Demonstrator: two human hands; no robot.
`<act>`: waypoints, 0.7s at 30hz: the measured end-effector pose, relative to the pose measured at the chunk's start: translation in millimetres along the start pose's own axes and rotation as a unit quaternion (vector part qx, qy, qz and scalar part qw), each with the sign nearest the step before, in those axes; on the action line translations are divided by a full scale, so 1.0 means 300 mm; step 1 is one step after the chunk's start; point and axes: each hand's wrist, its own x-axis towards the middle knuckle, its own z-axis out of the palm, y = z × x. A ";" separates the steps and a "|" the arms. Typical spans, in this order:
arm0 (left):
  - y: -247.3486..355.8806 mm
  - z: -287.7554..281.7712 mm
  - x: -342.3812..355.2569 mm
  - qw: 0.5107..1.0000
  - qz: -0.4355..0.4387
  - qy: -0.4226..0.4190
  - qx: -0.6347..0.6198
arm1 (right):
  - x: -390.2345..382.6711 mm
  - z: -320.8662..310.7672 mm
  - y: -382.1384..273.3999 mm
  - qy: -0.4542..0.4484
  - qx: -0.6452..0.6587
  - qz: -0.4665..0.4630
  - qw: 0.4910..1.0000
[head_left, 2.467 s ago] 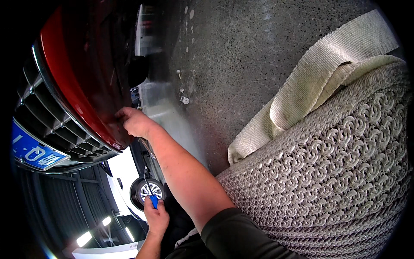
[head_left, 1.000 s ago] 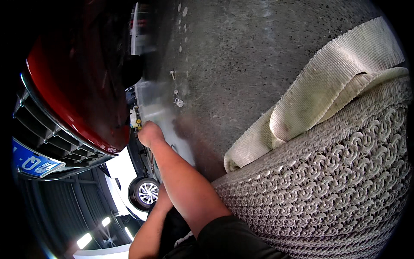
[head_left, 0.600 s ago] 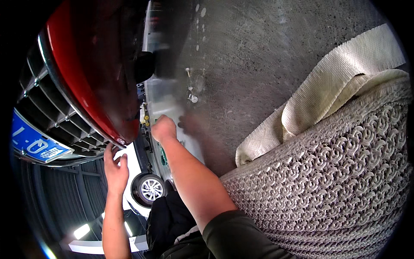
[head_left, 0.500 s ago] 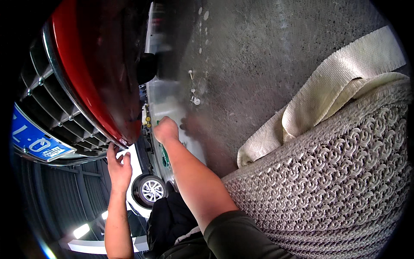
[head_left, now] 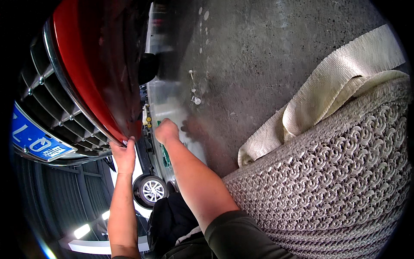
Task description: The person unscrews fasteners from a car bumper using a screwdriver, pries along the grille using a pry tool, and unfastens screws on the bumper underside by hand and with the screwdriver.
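Observation:
On the left is a car front with a red painted panel point(head_left: 79, 77) and a dark grille point(head_left: 47, 86) edged in chrome. My left hand point(head_left: 123, 157) is closed at the corner where the panel meets the chrome edge, its thumb against the red side and its other fingers partly hidden. My right hand point(head_left: 167, 131) is a fist low beside the grey floor, apart from the panel. Bits of a green object point(head_left: 165, 156) show around that fist; what its fingers hold is hidden.
White push-type fasteners point(head_left: 197, 100) lie on the floor point(head_left: 258, 52). At the right is a large woven grey-beige surface point(head_left: 327, 172) with a pale webbing strap point(head_left: 319, 95). A blue number plate point(head_left: 39, 138) is below the grille. A white car's wheel point(head_left: 152, 191) stands behind my arms.
My left hand has moved slightly up and right, closing onto the panel's corner, with its thumb now on the red edge. My right hand has barely moved.

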 end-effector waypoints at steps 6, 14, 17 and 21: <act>-0.017 -0.063 0.018 0.996 0.036 -0.078 0.016 | -0.003 0.050 0.000 -0.005 0.019 -0.009 1.000; -0.031 -0.096 0.045 0.985 0.026 -0.165 0.051 | 0.059 0.109 -0.049 0.074 0.108 -0.041 0.991; -0.057 -0.133 0.055 0.980 0.048 -0.191 0.034 | 0.043 0.192 -0.099 0.142 0.196 0.053 0.969; -0.047 -0.109 0.049 0.973 0.053 -0.223 0.028 | 0.225 0.302 -0.030 0.213 0.336 0.073 0.914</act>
